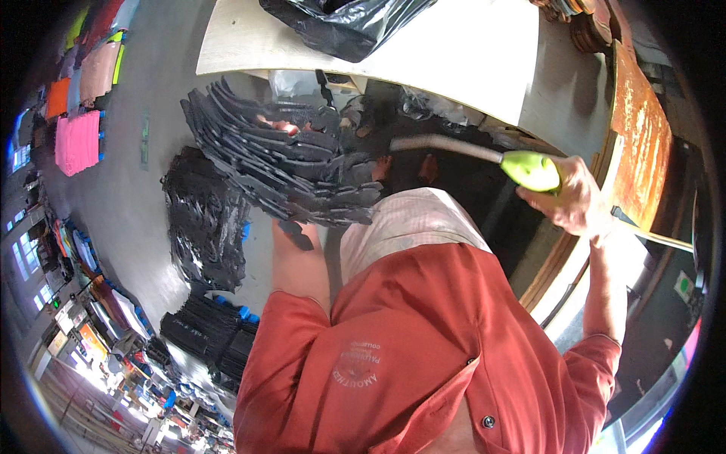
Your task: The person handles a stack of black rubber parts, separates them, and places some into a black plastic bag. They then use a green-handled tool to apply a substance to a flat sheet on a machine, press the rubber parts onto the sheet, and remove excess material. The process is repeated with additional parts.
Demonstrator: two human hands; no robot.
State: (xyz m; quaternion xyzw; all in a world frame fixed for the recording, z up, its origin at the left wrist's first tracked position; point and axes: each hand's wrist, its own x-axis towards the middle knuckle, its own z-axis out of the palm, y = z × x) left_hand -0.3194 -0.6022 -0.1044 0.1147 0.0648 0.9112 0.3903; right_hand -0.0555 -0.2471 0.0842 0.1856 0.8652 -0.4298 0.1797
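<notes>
A fanned bundle of thin black sheet pieces (pixel 283 170) hangs to the left, in front of my lap. My left hand (pixel 281 126) grips it, and only some of its fingers show among the pieces; my forearm passes behind the bundle. On the right, my right hand (pixel 573 198) is closed round the bright green handle of a tool (pixel 529 171). From that handle a long, slightly bent, pale shaft points left toward the bundle. The shaft is smeared by motion, so its kind cannot be made out. Its tip appears apart from the black pieces.
A pale tabletop (pixel 469 53) lies ahead with a black plastic bag (pixel 352 26) on it. Left of me are a crumpled black pile (pixel 204 216) and stacked black pieces (pixel 208 333). Pink sheets (pixel 78 142) lie farther left. A rusty panel (pixel 639 136) stands at right.
</notes>
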